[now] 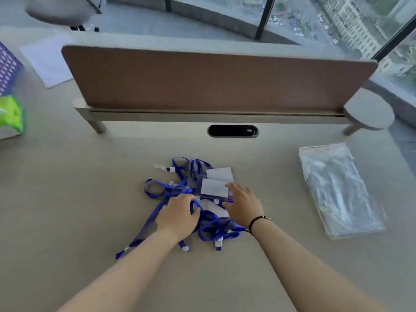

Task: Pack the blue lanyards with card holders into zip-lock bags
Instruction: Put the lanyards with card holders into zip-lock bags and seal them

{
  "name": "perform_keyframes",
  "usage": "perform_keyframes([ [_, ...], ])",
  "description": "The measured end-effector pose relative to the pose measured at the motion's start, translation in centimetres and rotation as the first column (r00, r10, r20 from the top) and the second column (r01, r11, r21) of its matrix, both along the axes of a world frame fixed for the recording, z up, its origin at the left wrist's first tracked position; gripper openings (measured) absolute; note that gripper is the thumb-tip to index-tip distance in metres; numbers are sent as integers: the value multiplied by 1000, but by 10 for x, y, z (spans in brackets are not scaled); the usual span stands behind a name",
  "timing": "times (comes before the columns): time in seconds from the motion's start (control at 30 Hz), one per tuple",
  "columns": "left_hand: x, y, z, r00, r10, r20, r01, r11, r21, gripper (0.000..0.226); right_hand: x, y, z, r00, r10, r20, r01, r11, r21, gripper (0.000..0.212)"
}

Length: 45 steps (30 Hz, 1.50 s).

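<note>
a: starting far off to the left of our left hand, what do we see?

b: a purple dotted box (6,70) at the frame edge with a bright green packet (11,113) just under it, and a pale sheet (48,60) lying further back. all well apart from our hands.

a: and beyond our hands?

b: the brown divider panel (213,79) stands across the desk (67,188), with a black oval cable slot (233,131) between it and us.

a: our left hand?

b: our left hand (179,218) lies palm down on the tangle of blue lanyards (166,190). its fingers curl over the straps, but blur keeps us from telling whether they truly grip a strap or only press on it.

a: so where are the lanyards?

b: heaped on the desk right under and between our two hands, loops spreading past the left hand, one strap trailing back under the left forearm. the clear card holders (215,188) with white inserts lie stacked at the far side of the heap.

a: our right hand?

b: our right hand (244,204) is spread and relaxed, fingertips touching the near card holder, gripping nothing. a dark bracelet (258,219) circles the wrist.

a: and to the right of it?

b: a stack of zip-lock bags (337,190), flat on the desk, apart from the hand.
</note>
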State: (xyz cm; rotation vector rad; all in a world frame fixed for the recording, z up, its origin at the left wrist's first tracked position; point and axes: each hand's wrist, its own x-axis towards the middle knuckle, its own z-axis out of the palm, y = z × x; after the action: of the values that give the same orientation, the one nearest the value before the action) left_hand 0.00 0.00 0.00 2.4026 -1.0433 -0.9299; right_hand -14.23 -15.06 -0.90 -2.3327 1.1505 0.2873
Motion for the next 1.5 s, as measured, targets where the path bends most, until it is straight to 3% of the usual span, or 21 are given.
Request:
perform_keyframes([
  [0.1, -1, -5, -17, 997, -48, 62, 46, 998, 43, 46, 6, -4, -30, 995, 97, -35, -99, 992, -80, 55],
  [0.27, 0, -11, -31, 992, -43, 115, 36, 997, 61, 46, 10, -4, -47, 992, 128, 24, -120, 970, -210, 39],
  [0.5, -3, -8, -33, 991, 56, 123, -57, 998, 9, 46, 9, -3, -33, 982, 153, 113, -128, 970, -206, 19],
  [0.63, -3, -7, -29, 986, 140, 95, -136, 990, -47, 46, 8, -4, -14, 988, 43, 149, -9, 975, -222, 23],
  [0.7, -2, -9, -20, 975, 221, -33, -223, 971, -87, 58, 8, -2, 1, 943, -138, 302, 167, 983, -72, 24],
  [0.73, -1, -12, -14, 951, 273, -148, -289, 952, -99, 64, 10, 0, 10, 892, -263, 368, 249, 965, 85, 24],
  [0.8, -2, -13, 6, 832, 333, -444, -413, 906, -95, 67, 12, 9, 29, 792, -467, 392, 287, 853, 437, 25],
  [0.87, -2, -9, 18, 547, 330, -769, -576, 816, -59, 59, 13, 25, 42, 784, -532, 320, 205, 709, 675, 23],
  [0.9, -3, -3, 22, 370, 315, -874, -661, 750, -10, 50, 13, 34, 46, 810, -505, 297, 159, 677, 718, 21],
  [0.93, -2, 3, 25, 247, 301, -921, -720, 693, 33, 39, 13, 40, 47, 842, -456, 286, 129, 687, 715, 20],
  [0.97, -2, 10, 27, 209, 322, -923, -756, 652, 56, 32, 12, 43, 46, 870, -404, 283, 112, 720, 684, 20],
  [1.1, 3, 42, 20, 274, 500, -821, -830, 555, 61, 21, 7, 21, 15, 956, -253, 148, 203, 936, 286, 24],
  [1.17, 4, 54, 16, 301, 536, -789, -838, 544, 50, 19, 3, 7, -6, 979, -202, 9, 199, 973, 120, 29],
  [1.27, 5, 63, 15, 339, 551, -762, -825, 563, 40, 19, 2, -4, -23, 990, -23, -140, 24, 1000, 4, 19],
  [1.4, 6, 63, 27, 385, 537, -750, -780, 624, 46, 20, 3, -5, -11, 995, -98, -24, 97, 994, -54, 25],
  [1.5, 8, 55, 48, 435, 479, -763, -705, 708, 42, 21, 7, -3, 29, 972, -187, 140, 159, 969, 186, 20],
])
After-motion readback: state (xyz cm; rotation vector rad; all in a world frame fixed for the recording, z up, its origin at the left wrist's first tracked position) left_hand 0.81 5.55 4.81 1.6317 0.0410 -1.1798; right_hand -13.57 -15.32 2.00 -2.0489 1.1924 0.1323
